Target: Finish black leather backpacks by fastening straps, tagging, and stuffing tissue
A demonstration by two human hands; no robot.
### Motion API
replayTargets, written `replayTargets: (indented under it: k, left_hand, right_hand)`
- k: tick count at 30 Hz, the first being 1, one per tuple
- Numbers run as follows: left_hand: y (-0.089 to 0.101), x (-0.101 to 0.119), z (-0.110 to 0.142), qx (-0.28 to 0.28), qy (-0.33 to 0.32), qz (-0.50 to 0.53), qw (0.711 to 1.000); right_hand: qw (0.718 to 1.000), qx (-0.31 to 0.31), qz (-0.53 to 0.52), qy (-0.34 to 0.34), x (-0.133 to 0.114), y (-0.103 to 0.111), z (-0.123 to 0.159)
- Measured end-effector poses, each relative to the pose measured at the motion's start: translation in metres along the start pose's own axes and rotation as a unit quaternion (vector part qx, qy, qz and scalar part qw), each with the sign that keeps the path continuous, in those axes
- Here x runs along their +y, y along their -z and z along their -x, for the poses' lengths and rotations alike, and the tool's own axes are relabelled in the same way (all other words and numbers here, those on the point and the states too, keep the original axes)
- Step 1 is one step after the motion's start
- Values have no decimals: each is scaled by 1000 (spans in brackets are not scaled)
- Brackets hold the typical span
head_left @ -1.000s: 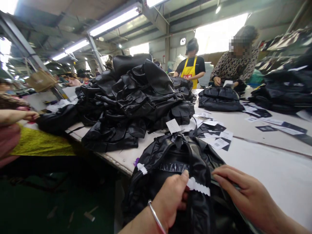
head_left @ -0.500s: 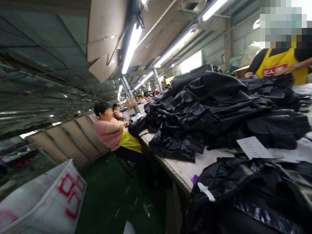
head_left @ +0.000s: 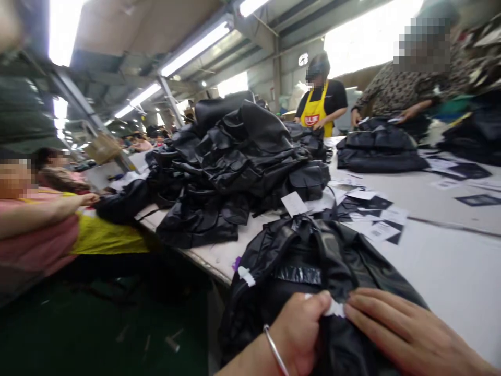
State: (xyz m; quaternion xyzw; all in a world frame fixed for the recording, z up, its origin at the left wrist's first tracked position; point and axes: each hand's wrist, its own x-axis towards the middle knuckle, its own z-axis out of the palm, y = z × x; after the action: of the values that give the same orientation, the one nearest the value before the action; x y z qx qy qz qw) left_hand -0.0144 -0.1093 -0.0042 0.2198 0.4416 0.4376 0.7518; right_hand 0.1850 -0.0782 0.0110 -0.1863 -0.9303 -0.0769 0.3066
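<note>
At five o'clock our soft-looking black bag (head_left: 270,295) should bend easily, so we'd best hold its strap (head_left: 336,271), which our left hand (head_left: 299,326) pinches and our right hand (head_left: 395,324) touches, grip hidden.

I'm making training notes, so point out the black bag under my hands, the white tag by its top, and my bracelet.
Black bag (head_left: 332,261), head view: on a shoulder strap.
White tag (head_left: 294,203), head view: middle of its face.
Bracelet (head_left: 274,351), head view: on the band.
</note>
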Motion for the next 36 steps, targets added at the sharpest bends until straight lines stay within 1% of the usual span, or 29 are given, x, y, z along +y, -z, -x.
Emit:
replayTargets:
  k: [1, 2, 5, 7, 9, 10, 11, 12, 13, 14, 15, 16, 17, 18, 19, 20, 21, 22, 23, 24, 25, 26, 27, 28, 30, 31, 33, 36]
  left_hand:
    - [0, -1, -1, -10, 6, 24, 1000]
    - [0, -2, -1, -16, 11, 36, 999]
    - [0, -4, 0, -16, 19, 25, 999]
    - [-2, 2, 6, -4, 31, -29, 999]
    - [-4, 17, 19, -17, 26, -153, 988]
    - [-2, 28, 27, -27, 1, -236, 971]
    - [2, 40, 35, -38, -39, -322, 945]
    - [11, 53, 43, -22, -108, -400, 910]
    - [24, 66, 50, 25, -184, -462, 867]
    - [41, 78, 54, 95, -240, -509, 821]
    - [62, 88, 56, 178, -286, -535, 775]
    - [86, 95, 56, 251, -301, -548, 739]
    - [110, 99, 53, 306, -286, -547, 725]
    - [132, 100, 50, 339, -243, -532, 737]
    - [152, 98, 45, 343, -180, -502, 773]
    - [168, 94, 40, 328, -115, -447, 824]
    - [180, 88, 35, 284, -58, -375, 881]
    - [188, 82, 30, 226, -30, -319, 920]
    - [192, 76, 25, 180, -22, -281, 942]
    - [194, 71, 21, 153, -25, -272, 950]
    - [194, 68, 16, 150, -34, -292, 944]
    - [192, 67, 13, 168, -43, -330, 928]
    - [190, 68, 10, 194, -49, -373, 906]
    - [188, 70, 8, 219, -55, -413, 882]
    - [179, 77, 9, 244, -76, -464, 848]
    - [174, 80, 12, 247, -90, -475, 840]
    - [158, 86, 19, 247, -111, -483, 833]
    - [129, 92, 27, 221, -151, -473, 839]
  right_hand:
    - [999, -25, 16, 16, -1, 7, -6]
    - [999, -35, 25, 19, -3, 11, -12]
    - [999, -48, 5, 12, -5, 12, -26]
    - [997, -63, -37, -3, -4, 10, -27]
    - [993, -80, -77, -47, 1, 10, -21]
    - [988, -87, -96, -79, 5, 11, -16]
    - [982, -90, -113, -119, 10, 12, -9]
    - [973, -89, -128, -168, 16, 13, -1]
    - [960, -85, -140, -227, 22, 14, 9]
    - [941, -77, -150, -294, 29, 13, 20]
    - [914, -65, -156, -369, 36, 12, 32]
    - [879, -51, -158, -446, 42, 9, 45]
    - [839, -37, -160, -519, 47, 5, 57]
    - [795, -28, -164, -583, 51, 0, 67]
    - [752, -23, -173, -635, 52, -5, 76]
    - [712, -15, -192, -675, 52, -9, 81]
    - [675, -5, -228, -702, 50, -13, 84]
    - [634, 7, -284, -719, 45, -15, 83]
    - [588, 21, -354, -727, 40, -17, 81]
    - [538, 37, -429, -725, 35, -18, 78]
    - [490, 52, -496, -716, 29, -18, 75]
    - [452, 70, -546, -702, 24, -18, 72]
    - [431, 91, -576, -689, 20, -17, 70]
    - [427, 115, -588, -677, 17, -16, 70]
    - [442, 159, -589, -658, 12, -10, 75]
    - [447, 175, -587, -652, 10, -6, 78]
    - [442, 196, -583, -653, 4, 6, 89]
    - [428, 231, -561, -670, -6, 28, 107]
